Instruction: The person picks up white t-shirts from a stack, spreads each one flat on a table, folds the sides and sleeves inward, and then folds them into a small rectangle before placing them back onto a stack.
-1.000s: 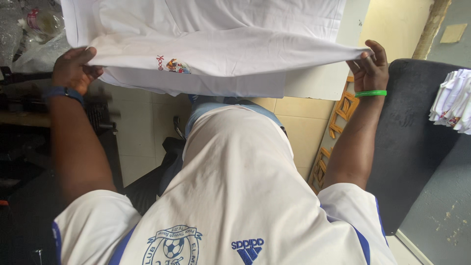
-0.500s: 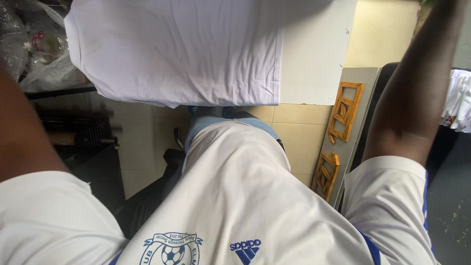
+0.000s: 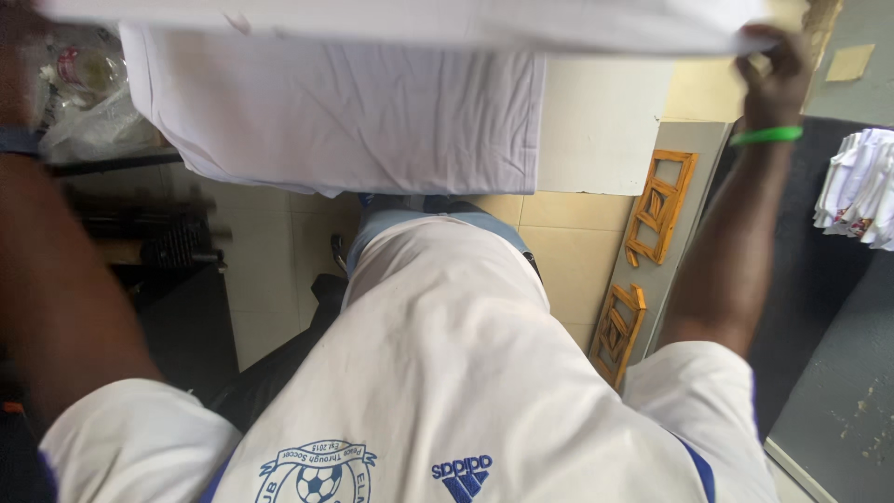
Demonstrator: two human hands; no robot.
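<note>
**White garment held up high between two raised hands**

At the far left, the left forearm rose out of the frame, so the left hand was not in view, and I cannot tell how its grip stood or whether it had the cloth. A clear plastic bag (image 3: 88,130) lay behind it on a dark shelf. Across the top of the view hung the white garment (image 3: 345,121), lifted above the person's lap, its upper fold running along the top edge of the picture and its lower hem hanging free over the tiled floor (image 3: 279,270). At the right, the right hand (image 3: 778,70), with a green wristband (image 3: 765,136) below it, had its fingers closed in a pinch on the garment's right upper corner.

To my eye, the fold would go best with the top edge kept taut and level between both hands, so the hanging panel drops straight and without creases.

For room to move, the floor below the hem looked open. Right of the knees, an orange wooden frame (image 3: 656,210) leaned against a grey panel, near the right elbow. Further right, a stack of white clothes (image 3: 857,191) sat on a dark surface (image 3: 801,307), well apart from the held garment.
</note>
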